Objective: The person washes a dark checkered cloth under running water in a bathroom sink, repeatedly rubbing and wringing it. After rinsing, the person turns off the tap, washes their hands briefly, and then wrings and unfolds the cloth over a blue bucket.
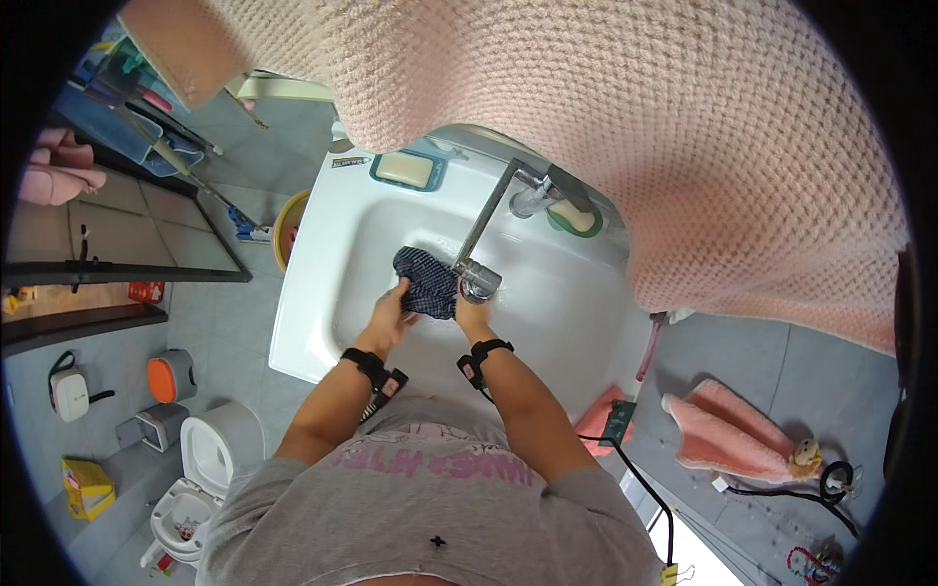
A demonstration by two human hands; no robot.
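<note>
A dark checked cloth [431, 284] is bunched between my two hands over the basin of a white washbasin [557, 315]. My left hand [388, 315] grips its left edge, thumb on top and fingers underneath. My right hand [471, 311] is at the cloth's right end, partly hidden beneath the chrome tap's spout head [479, 280]; its fingers cannot be seen well. The swivel arm of the tap [489, 209] reaches out from the back of the basin to just above the cloth. Black straps with small devices circle both my wrists.
A soap bar [404, 170] lies in a blue dish on the back-left rim. Another soap [574, 217] sits in a green dish behind the tap. A pink knitted cloth [513, 80] hangs over the far side. A yellow-rimmed basin [287, 231] and a toilet [212, 454] stand left.
</note>
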